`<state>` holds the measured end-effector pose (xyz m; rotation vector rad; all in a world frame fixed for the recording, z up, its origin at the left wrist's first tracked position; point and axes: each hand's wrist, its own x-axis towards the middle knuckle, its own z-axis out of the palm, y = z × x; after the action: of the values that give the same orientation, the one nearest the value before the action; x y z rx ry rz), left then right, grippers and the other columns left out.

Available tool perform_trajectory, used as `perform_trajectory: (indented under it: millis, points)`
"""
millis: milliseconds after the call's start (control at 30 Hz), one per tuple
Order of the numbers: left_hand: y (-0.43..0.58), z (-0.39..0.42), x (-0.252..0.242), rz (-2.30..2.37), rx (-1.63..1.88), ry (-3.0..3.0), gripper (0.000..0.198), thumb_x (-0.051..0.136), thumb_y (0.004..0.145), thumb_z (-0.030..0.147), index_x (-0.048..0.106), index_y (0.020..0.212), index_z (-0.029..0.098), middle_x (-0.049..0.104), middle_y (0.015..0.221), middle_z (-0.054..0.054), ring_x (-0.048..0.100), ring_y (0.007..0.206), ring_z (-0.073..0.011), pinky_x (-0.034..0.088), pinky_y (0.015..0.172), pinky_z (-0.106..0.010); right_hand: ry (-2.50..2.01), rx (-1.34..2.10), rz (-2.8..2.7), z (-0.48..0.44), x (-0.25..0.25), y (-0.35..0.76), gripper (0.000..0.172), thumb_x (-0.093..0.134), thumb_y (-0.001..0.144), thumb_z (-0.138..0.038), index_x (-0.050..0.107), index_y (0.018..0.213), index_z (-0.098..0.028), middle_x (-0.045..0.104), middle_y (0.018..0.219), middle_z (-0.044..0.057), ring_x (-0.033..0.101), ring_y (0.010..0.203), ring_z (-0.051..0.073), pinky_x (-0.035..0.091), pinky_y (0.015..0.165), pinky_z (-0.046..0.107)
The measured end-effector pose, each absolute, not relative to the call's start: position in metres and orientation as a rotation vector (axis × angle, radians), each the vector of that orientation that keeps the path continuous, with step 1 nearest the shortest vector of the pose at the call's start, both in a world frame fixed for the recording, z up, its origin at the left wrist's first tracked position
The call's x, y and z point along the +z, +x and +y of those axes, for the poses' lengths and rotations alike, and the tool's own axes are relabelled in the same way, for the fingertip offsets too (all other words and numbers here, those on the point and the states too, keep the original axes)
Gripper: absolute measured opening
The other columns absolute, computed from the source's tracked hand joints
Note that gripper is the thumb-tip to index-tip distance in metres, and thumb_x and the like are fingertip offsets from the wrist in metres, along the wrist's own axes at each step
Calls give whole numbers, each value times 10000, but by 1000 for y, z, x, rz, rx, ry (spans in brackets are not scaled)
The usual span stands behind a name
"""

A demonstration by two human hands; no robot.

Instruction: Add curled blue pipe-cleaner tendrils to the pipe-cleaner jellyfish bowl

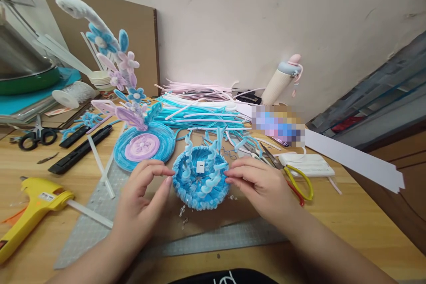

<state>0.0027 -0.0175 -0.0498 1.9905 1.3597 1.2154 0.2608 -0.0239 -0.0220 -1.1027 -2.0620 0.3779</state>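
A blue pipe-cleaner bowl (181, 197) sits in front of me, its hollow facing up, with a small white square (200, 167) at the middle. Curly light-blue pipe-cleaner spirals (211, 182) lie in and rise from it. Clear beads (182, 211) dangle by its lower edge. My left hand (143, 191) pinches the left rim between thumb and forefinger. On the opposite side, my right hand (261, 186) has its fingertips closed on the rim. Behind and to the left stands a pipe-cleaner flower stem (124, 66) on a round blue-and-pink base (121, 153).
Bundled pipe cleaners (206, 113) lie at the back. To the left are a yellow glue gun (43, 199), black scissors (38, 135) and a bead spool (75, 94). Pliers with yellow and red handles (299, 177), a white box (309, 165) and a bottle (279, 82) are right.
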Motion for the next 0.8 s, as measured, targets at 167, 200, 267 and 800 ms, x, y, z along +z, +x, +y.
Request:
perform_trajectory:
  millis: [167, 200, 267, 800]
  points:
    - [2, -18, -51, 1357, 1195, 1962, 120, 516, 913, 201, 598, 937, 285, 562, 995, 10, 535, 996, -169, 397, 874, -324, -1088, 320, -1985, -22, -30, 259, 71, 655, 861, -120, 706, 865, -170, 691, 856, 57, 674, 789, 164, 546, 701, 260]
    - [2, -19, -51, 1356, 1193, 1956, 119, 517, 914, 204, 597, 938, 287, 560, 999, 10, 534, 1001, -170, 396, 879, -327, -1091, 309, -1978, -22, -32, 259, 59, 664, 856, -128, 700, 839, -171, 688, 841, 55, 674, 775, 166, 548, 684, 263]
    - [2, -19, -51, 1361, 1183, 1945, 116, 516, 915, 211, 595, 945, 292, 557, 1012, 9, 529, 1020, -177, 389, 894, -337, -1106, 294, -1986, -22, -35, 259, 64, 682, 843, -135, 685, 791, -172, 686, 807, 50, 676, 763, 174, 547, 667, 272]
    - [8, -23, -58, 1242, 803, 1900, 976, 739, 713, 458, 117, 1454, 332, 195, 1542, -96, 204, 1428, -354, 212, 1154, -601, -1180, 328, -2099, -26, -29, 264, 78, 636, 886, -155, 679, 831, -191, 703, 842, 42, 679, 852, 192, 529, 722, 283]
